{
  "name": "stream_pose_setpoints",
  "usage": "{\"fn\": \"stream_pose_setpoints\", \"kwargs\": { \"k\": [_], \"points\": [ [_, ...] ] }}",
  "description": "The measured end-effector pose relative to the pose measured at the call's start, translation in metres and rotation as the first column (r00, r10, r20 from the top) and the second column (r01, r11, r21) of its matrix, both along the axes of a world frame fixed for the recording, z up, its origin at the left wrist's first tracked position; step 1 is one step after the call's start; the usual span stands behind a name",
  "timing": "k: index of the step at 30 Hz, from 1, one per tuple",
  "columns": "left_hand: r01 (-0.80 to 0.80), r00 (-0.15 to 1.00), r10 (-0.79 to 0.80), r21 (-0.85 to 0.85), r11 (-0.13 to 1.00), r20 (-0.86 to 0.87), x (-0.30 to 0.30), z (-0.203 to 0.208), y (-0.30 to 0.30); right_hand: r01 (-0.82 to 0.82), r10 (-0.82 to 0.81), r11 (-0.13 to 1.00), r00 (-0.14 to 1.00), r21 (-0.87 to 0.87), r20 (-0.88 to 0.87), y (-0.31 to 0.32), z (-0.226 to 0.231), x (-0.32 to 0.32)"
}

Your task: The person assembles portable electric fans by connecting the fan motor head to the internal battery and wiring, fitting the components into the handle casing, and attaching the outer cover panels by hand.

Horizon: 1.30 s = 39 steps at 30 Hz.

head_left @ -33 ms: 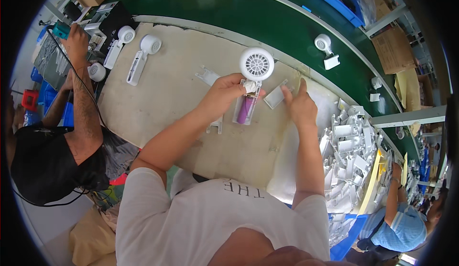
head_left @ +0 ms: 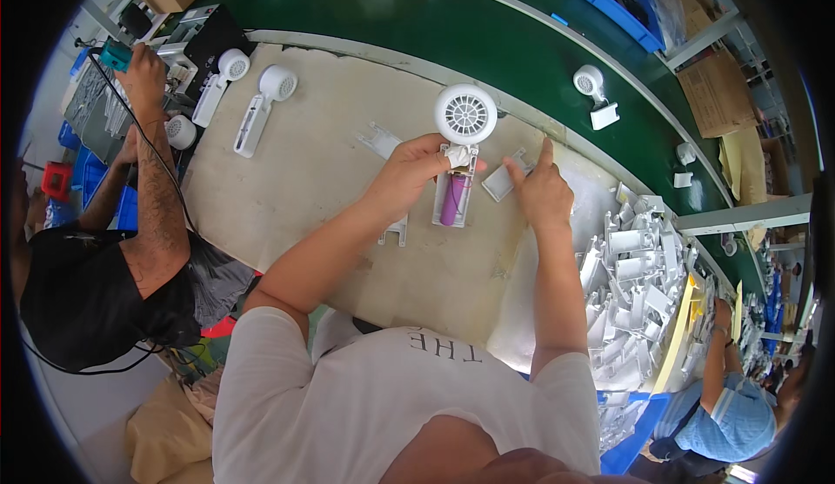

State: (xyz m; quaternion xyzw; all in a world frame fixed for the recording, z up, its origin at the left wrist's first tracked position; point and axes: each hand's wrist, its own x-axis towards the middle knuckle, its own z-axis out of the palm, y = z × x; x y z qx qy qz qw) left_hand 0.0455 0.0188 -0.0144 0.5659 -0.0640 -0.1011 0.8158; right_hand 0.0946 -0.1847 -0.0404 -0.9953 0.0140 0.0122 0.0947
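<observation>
My left hand [head_left: 409, 171] grips a white handheld fan [head_left: 466, 115] at the neck, just below its round grille. The fan's handle is uncovered, and a purple battery cell [head_left: 452, 200] shows inside it. A bit of white material sits at the neck by my thumb. My right hand [head_left: 546, 193] is at a flat white cover [head_left: 503, 180] lying on the table. Its thumb touches the cover's edge and its index finger stretches forward; the other fingers are partly hidden. A white plastic part [head_left: 379, 140] lies beyond my left wrist, and another [head_left: 396, 230] shows beside that forearm.
White plastic parts [head_left: 639, 267] are heaped at the right. More fans [head_left: 261, 110] lie at the left of the table [head_left: 348, 75]. Beyond it runs a green conveyor belt [head_left: 365, 10] carrying fans. Co-workers [head_left: 104, 284] are at the left and right.
The lower end of the fan's handle has swung slightly right in my left hand. My right hand has barely shifted, still beside the cover.
</observation>
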Motion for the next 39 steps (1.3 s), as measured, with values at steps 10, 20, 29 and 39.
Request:
{"fn": "stream_pose_setpoints", "kwargs": {
  "k": [10, 20, 29, 39],
  "points": [
    [-0.132, 0.991, 0.130, -0.107, 0.985, -0.030, -0.006, 0.001, 0.005, -0.215, 0.187, 0.861, 0.977, 0.460, 0.107, -0.015, -0.036, 0.024],
    [-0.225, 0.974, 0.206, -0.330, 0.917, -0.090, -0.001, -0.001, -0.007, 0.287, 0.068, -0.383, 0.957, 0.878, -0.283, -0.019, 0.001, -0.011],
    [-0.300, 0.954, 0.270, -0.385, 0.873, -0.129, -0.001, -0.006, -0.026, -0.569, 0.330, 0.784, 0.721, 0.248, 0.609, 0.034, 0.054, -0.051],
    [-0.361, 0.929, 0.356, -0.452, 0.816, -0.100, -0.013, -0.017, -0.033, -0.606, 0.363, 0.757, 0.700, 0.243, 0.614, 0.048, 0.069, -0.058]
  ]
}}
